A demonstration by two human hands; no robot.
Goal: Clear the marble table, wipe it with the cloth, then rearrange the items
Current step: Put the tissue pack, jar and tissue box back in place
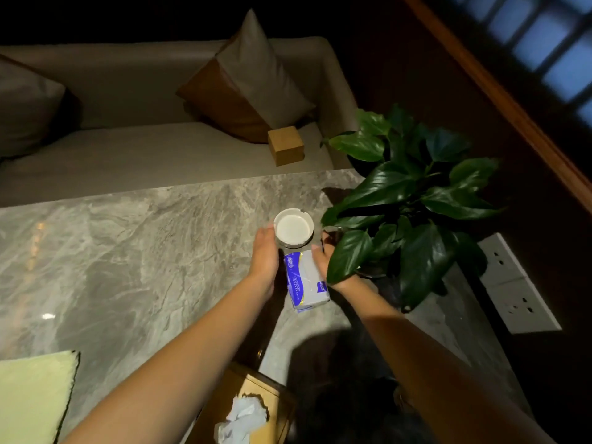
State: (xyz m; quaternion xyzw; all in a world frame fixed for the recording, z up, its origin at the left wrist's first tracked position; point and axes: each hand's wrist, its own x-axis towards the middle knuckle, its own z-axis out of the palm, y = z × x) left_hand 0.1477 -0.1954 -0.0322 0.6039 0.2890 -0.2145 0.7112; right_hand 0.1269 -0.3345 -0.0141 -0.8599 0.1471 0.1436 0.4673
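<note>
A white round ashtray (294, 226) stands on the grey marble table (144, 251) near its far right end. Just in front of it lies a blue and white tissue pack (307, 280). My left hand (264, 256) lies flat against the pack's left side, fingers stretched to the ashtray's left rim. My right hand (322, 259) flanks the pack's right side, partly hidden by a leaf, and neither hand closes around anything. A pale yellow-green cloth (32, 395) lies at the table's near left corner.
A potted plant (410, 200) with big dark leaves stands at the table's right end, overhanging my right hand. A wooden tissue box (256, 398) sits at the near edge. White power sockets (512, 290) are on the right. A small wooden box (286, 145) rests on the sofa behind.
</note>
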